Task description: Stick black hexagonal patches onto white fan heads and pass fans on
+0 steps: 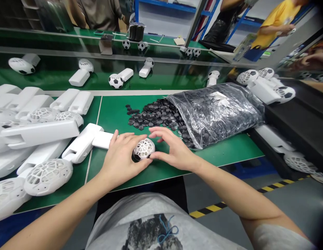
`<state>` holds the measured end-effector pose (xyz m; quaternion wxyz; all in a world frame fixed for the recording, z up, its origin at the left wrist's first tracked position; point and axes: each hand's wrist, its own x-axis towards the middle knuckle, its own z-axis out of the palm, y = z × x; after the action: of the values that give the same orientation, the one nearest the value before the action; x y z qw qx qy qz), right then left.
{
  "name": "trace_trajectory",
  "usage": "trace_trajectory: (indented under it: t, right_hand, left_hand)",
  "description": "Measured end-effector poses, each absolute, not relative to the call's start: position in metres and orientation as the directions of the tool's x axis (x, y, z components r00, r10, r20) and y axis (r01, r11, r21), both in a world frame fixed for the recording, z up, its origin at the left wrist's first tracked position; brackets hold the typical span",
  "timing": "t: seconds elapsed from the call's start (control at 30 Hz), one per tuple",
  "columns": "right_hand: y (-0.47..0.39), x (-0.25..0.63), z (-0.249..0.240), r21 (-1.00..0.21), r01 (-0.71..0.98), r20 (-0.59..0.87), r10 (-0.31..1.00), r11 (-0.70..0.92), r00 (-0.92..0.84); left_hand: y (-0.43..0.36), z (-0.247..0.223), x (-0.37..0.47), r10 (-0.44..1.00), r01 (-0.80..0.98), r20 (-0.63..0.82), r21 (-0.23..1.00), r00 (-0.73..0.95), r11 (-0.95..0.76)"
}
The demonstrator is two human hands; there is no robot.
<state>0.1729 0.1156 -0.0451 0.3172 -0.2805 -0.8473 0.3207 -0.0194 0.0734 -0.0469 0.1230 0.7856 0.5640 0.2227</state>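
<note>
A white handheld fan with a football-patterned round head point(144, 148) lies on the green workbench in front of me, its white handle point(102, 140) pointing left. My left hand point(123, 152) is closed around the head's left side, covering where it joins the handle. At the right side, my right hand point(172, 147) curls round the head, its thumb against the lower edge and its fingers bent above. Black patches show on the head's lower rim. Just beyond my hands is a pile of small black plastic pieces point(158, 114), spilling from a clear plastic bag point(218, 113).
Many white fans point(47, 132) are heaped on the left. Beyond the bench, a green conveyor point(99, 76) carries several football-patterned fans. A black tray point(302, 118) with more fans stands on the right. Other people, one in a yellow shirt point(278, 21), are across the line.
</note>
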Motion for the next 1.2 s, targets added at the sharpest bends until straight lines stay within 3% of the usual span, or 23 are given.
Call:
trace_trajectory:
  t: [0.13, 0.3, 0.37, 0.47, 0.53, 0.67, 0.77, 0.83, 0.97, 1.07, 1.2]
  right_hand:
    - [0.116, 0.172, -0.052, -0.870, 0.212, 0.185, 0.692, 0.446, -0.698]
    - [0.125, 0.175, -0.054, -0.934, 0.169, 0.136, 0.750, 0.315, -0.648]
    - [0.137, 0.178, -0.052, -0.900, 0.267, 0.121, 0.785, 0.346, -0.607]
    - [0.160, 0.178, -0.050, -0.664, 0.550, 0.225, 0.837, 0.507, -0.499]
    - [0.170, 0.175, -0.051, -0.503, 0.649, 0.257, 0.816, 0.571, -0.518]
    - [0.169, 0.165, -0.051, -0.230, 0.717, 0.177, 0.753, 0.658, -0.634]
    - [0.158, 0.159, -0.048, 0.029, 0.721, 0.061, 0.719, 0.692, -0.692]
    - [0.153, 0.159, -0.046, 0.118, 0.709, 0.006, 0.713, 0.695, -0.701]
    - [0.153, 0.169, -0.047, -0.049, 0.753, 0.100, 0.753, 0.656, -0.650]
    - [0.148, 0.178, -0.045, -0.321, 0.693, 0.182, 0.760, 0.646, -0.624]
    - [0.126, 0.181, -0.033, -0.681, 0.480, 0.147, 0.745, 0.553, -0.650]
  left_hand:
    - [0.074, -0.046, -0.015, 0.941, 0.813, 0.231, 0.478, 0.249, -0.332]
    - [0.075, -0.046, -0.022, 0.907, 0.759, 0.240, 0.496, 0.346, -0.421]
    - [0.074, -0.047, -0.028, 0.874, 0.726, 0.218, 0.490, 0.434, -0.482]
    - [0.073, -0.047, -0.034, 0.861, 0.721, 0.210, 0.475, 0.463, -0.504]
    - [0.073, -0.048, -0.035, 0.867, 0.734, 0.210, 0.465, 0.452, -0.495]
    - [0.066, -0.049, -0.033, 0.859, 0.735, 0.164, 0.455, 0.485, -0.502]
    - [0.059, -0.051, -0.028, 0.891, 0.783, 0.182, 0.425, 0.417, -0.454]
    - [0.056, -0.052, -0.026, 0.910, 0.806, 0.189, 0.423, 0.369, -0.414]
    - [0.056, -0.050, -0.034, 0.885, 0.738, 0.116, 0.508, 0.451, -0.444]
    - [0.057, -0.048, -0.044, 0.865, 0.658, 0.073, 0.618, 0.496, -0.429]
    - [0.057, -0.047, -0.041, 0.870, 0.628, 0.024, 0.682, 0.493, -0.375]
